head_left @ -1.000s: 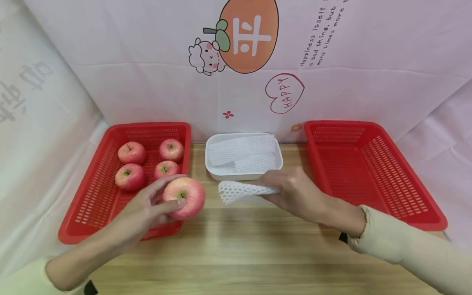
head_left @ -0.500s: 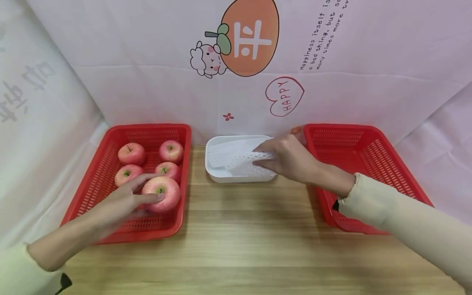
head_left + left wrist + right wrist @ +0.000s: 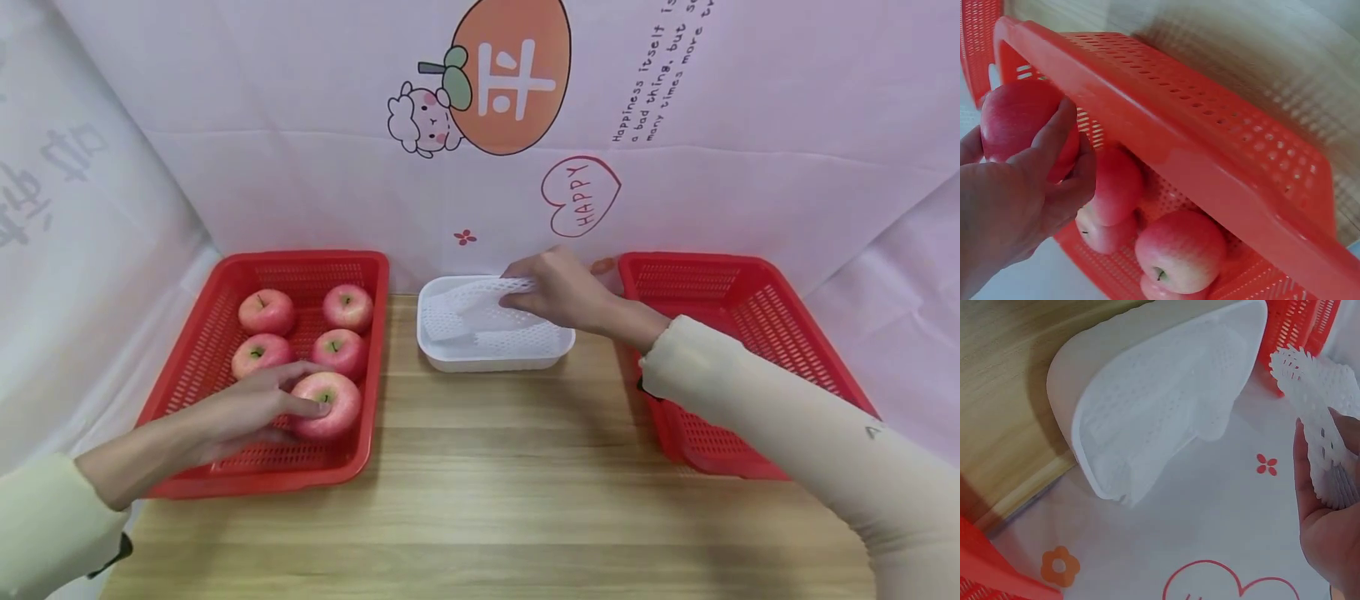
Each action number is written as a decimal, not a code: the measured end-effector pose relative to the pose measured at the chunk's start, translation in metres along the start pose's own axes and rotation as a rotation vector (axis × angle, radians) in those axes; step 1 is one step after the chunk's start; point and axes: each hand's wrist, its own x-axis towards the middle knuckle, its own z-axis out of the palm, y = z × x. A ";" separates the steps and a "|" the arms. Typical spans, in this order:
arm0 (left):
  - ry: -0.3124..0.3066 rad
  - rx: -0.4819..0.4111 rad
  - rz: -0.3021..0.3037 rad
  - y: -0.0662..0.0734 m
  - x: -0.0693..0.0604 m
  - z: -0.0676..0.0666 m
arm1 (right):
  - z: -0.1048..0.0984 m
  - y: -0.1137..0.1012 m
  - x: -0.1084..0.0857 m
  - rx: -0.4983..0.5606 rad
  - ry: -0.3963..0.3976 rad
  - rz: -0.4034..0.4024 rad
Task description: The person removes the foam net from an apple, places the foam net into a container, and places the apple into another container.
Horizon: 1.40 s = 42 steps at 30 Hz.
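Note:
In the head view my left hand [image 3: 251, 408] holds an apple [image 3: 330, 406] by its sides, at the front of the left red basket [image 3: 352, 475]. Several more apples sit behind it in that basket. The left wrist view shows the fingers curled around the held apple [image 3: 1019, 119]. My right hand [image 3: 558, 287] pinches a white foam net sleeve [image 3: 483, 304] above the white tray [image 3: 487, 365]. In the right wrist view the sleeve [image 3: 1313, 412] lies between thumb and fingers, apart from the tray. Other foam nets [image 3: 1166, 394] lie in the tray.
A second red basket [image 3: 750, 362] stands on the right of the wooden table [image 3: 480, 500], partly behind the right forearm. A printed white cloth [image 3: 322, 183] hangs behind the baskets and tray, with more cloth at both sides.
The left hand has moved left with the apple, back over the left basket. The right hand has carried the foam net sleeve back and left, from in front of the tray to above it.

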 end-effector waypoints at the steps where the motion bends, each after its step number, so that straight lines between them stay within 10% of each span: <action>1: -0.001 0.000 -0.008 -0.001 0.001 0.000 | 0.003 0.002 0.002 -0.001 -0.012 0.016; 32: -0.134 0.046 -0.131 -0.011 0.033 -0.007 | 0.079 -0.001 0.035 0.079 -0.169 0.255; 42: -0.124 0.007 -0.147 -0.016 0.037 -0.004 | 0.090 0.002 0.030 -0.045 -0.186 0.374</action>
